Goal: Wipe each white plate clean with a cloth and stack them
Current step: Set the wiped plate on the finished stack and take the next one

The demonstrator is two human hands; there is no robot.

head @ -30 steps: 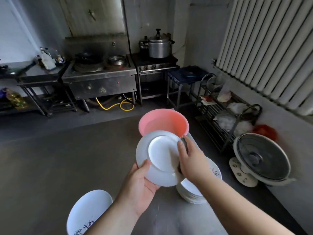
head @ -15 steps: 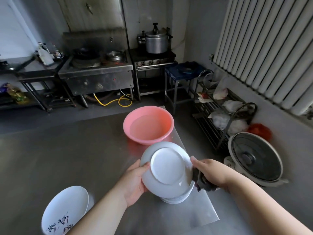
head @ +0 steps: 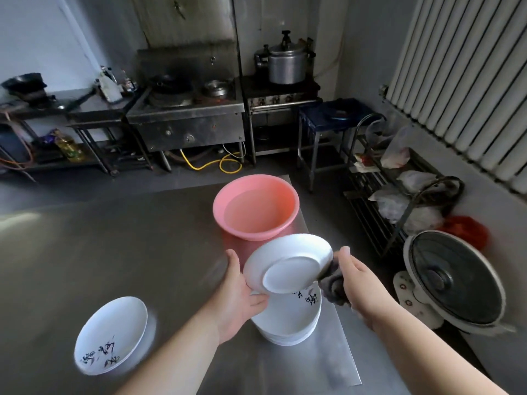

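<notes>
A single plate (head: 111, 336) lies on the table (head: 85, 252). The left hand (head: 238, 295) grips a tilted white plate (head: 288, 263) above the stack (head: 288, 317). The right hand (head: 358, 276) clutches a grey cloth (head: 332, 286) at its rim.

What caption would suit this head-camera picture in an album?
Left hand holds a white plate above the plate stack while the right hand grips a grey cloth.

Left hand (head: 238, 297) thumb up, fingers curled under a round white plate (head: 288, 263), right hand (head: 358, 276) squeezing a dark grey cloth (head: 332, 286)
</notes>
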